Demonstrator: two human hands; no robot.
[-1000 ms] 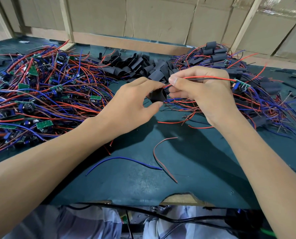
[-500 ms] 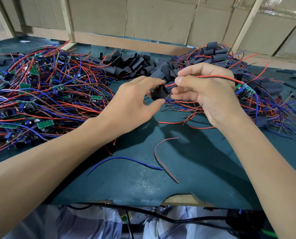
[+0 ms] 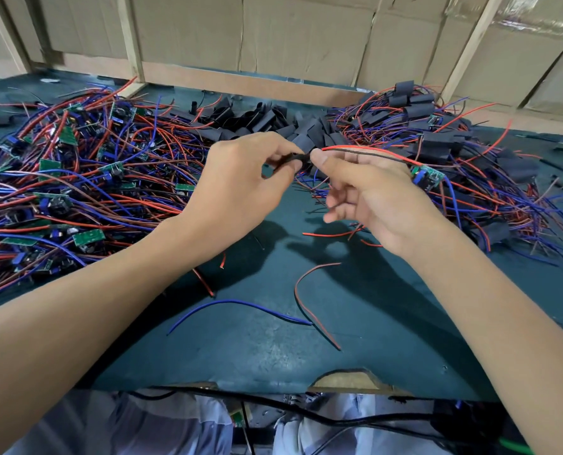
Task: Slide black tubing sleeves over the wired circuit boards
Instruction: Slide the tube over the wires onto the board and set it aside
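Sleeve at wire tips, board off to your right.
Left hand [image 3: 240, 188] pinches sleeve [image 3: 293, 159]; right hand [image 3: 372, 192] pinches wires [image 3: 372, 153], which run rightward to board [image 3: 428, 176].

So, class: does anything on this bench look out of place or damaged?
Yes. Loose wires, one blue and one red, lie on the mat, apart from the piles. The mat's near edge is torn, showing brown underneath.

Cardboard wall [image 3: 306, 34] behind green table [image 3: 273, 349]
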